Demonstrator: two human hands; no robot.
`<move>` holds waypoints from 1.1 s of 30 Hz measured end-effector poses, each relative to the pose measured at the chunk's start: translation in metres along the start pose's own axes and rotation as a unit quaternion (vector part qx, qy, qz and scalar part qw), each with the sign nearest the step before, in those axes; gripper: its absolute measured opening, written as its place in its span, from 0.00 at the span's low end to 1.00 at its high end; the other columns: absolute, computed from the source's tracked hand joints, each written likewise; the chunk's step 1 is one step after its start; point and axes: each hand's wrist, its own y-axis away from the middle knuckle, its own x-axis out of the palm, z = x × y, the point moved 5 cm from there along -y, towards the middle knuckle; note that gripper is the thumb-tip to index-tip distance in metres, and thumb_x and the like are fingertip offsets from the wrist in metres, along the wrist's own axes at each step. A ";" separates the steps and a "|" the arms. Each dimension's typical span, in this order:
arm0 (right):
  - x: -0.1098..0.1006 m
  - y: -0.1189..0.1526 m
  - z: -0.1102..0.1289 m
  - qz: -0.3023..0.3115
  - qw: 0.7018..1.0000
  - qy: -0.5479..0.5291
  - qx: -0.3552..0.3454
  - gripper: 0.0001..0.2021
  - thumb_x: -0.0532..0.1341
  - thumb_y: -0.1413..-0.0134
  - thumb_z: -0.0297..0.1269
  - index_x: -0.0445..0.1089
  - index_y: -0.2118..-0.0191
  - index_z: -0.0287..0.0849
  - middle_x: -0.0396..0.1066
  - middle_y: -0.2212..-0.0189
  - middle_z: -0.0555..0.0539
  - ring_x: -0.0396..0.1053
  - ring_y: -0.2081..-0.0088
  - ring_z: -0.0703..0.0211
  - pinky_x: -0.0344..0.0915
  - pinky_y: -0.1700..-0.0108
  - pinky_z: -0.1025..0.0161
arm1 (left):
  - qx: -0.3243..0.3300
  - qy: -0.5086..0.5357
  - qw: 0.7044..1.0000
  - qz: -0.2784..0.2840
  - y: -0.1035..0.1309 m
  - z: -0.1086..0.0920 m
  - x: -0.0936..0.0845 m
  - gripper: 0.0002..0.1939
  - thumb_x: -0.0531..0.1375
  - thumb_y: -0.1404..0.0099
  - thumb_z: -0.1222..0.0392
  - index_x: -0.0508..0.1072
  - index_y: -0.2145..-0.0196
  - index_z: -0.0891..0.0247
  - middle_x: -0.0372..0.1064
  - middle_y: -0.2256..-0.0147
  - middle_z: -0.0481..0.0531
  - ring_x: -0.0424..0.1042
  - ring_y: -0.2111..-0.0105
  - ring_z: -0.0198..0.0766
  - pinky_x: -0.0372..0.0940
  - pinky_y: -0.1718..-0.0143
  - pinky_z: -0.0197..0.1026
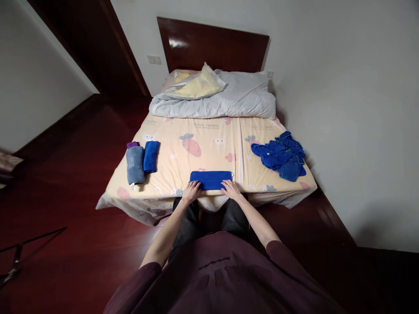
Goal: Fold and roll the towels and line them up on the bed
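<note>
Cloth [211, 179], blue and folded into a flat strip, lies on the bed [206, 152] near its front edge, a little below the middle of the frame. The left hand [191, 191] touches its left end, the right hand [231, 190] its right end; whether either hand grips it, I cannot tell. Left of the frame's middle sit a grey roll [135, 165], a blue roll [151, 157] and a purple roll [132, 145]. Right of the middle is a crumpled blue pile [283, 155].

bedsheet [209, 139]: printed lettering [206, 125], illegible | grey rolled towel [135, 168]: pale lettering [131, 159], illegible
</note>
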 end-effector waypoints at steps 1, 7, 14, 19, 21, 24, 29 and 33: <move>0.004 0.001 0.000 0.008 1.000 0.006 0.009 0.22 0.57 0.33 0.35 0.67 0.36 0.42 0.65 0.34 0.38 0.60 0.35 0.46 0.58 0.35 0.49 | -0.005 -0.005 1.000 0.007 0.000 0.001 0.004 0.26 0.54 0.32 0.63 0.68 0.37 0.63 0.62 0.36 0.64 0.59 0.35 0.55 0.54 0.34 0.55; 0.020 -0.005 -0.005 0.043 0.997 0.052 0.043 0.30 0.57 0.38 0.24 0.62 0.31 0.39 0.59 0.31 0.37 0.56 0.30 0.45 0.53 0.31 0.48 | -0.011 -0.038 0.998 0.053 -0.011 0.006 0.014 0.36 0.54 0.39 0.72 0.63 0.33 0.65 0.63 0.36 0.67 0.63 0.36 0.55 0.56 0.35 0.55; 0.019 -0.023 -0.005 0.037 0.993 0.087 0.064 0.26 0.50 0.34 0.25 0.67 0.35 0.44 0.70 0.38 0.37 0.68 0.40 0.46 0.61 0.38 0.49 | -0.029 -0.067 0.996 0.056 -0.027 -0.006 0.014 0.33 0.54 0.35 0.70 0.63 0.33 0.68 0.70 0.44 0.73 0.69 0.44 0.58 0.62 0.43 0.56; 0.016 -0.023 -0.004 0.033 0.993 0.091 0.067 0.25 0.52 0.35 0.25 0.69 0.36 0.46 0.72 0.40 0.38 0.71 0.44 0.47 0.63 0.40 0.50 | -0.035 -0.071 0.995 0.053 -0.020 -0.009 0.012 0.29 0.54 0.33 0.69 0.65 0.34 0.67 0.70 0.45 0.72 0.69 0.43 0.58 0.62 0.43 0.55; 0.016 -0.020 -0.003 0.033 0.994 0.090 0.060 0.25 0.53 0.35 0.26 0.69 0.36 0.47 0.72 0.40 0.39 0.71 0.43 0.47 0.62 0.39 0.50 | -0.032 -0.068 0.996 0.053 -0.016 -0.009 0.010 0.29 0.52 0.32 0.70 0.66 0.35 0.67 0.70 0.44 0.71 0.70 0.44 0.57 0.61 0.43 0.55; 0.019 -0.011 -0.002 0.041 0.995 0.080 0.046 0.24 0.56 0.36 0.29 0.69 0.36 0.47 0.70 0.38 0.40 0.70 0.41 0.46 0.62 0.38 0.50 | -0.028 -0.063 0.996 0.054 -0.007 -0.009 0.008 0.28 0.50 0.32 0.71 0.68 0.36 0.63 0.72 0.43 0.67 0.71 0.44 0.53 0.61 0.43 0.53; 0.026 0.010 0.001 0.041 0.997 0.051 0.050 0.28 0.52 0.37 0.21 0.69 0.36 0.45 0.69 0.37 0.41 0.70 0.39 0.48 0.61 0.37 0.50 | -0.022 -0.050 0.997 0.056 0.011 -0.012 0.007 0.29 0.50 0.33 0.72 0.69 0.37 0.62 0.73 0.44 0.66 0.72 0.44 0.52 0.63 0.43 0.53; 0.024 0.020 0.000 0.044 0.998 0.021 0.047 0.29 0.54 0.41 0.19 0.69 0.36 0.43 0.70 0.38 0.40 0.70 0.40 0.48 0.59 0.35 0.49 | -0.029 -0.013 0.998 0.062 0.020 -0.007 0.005 0.32 0.52 0.37 0.74 0.70 0.37 0.62 0.72 0.42 0.65 0.72 0.43 0.51 0.61 0.39 0.53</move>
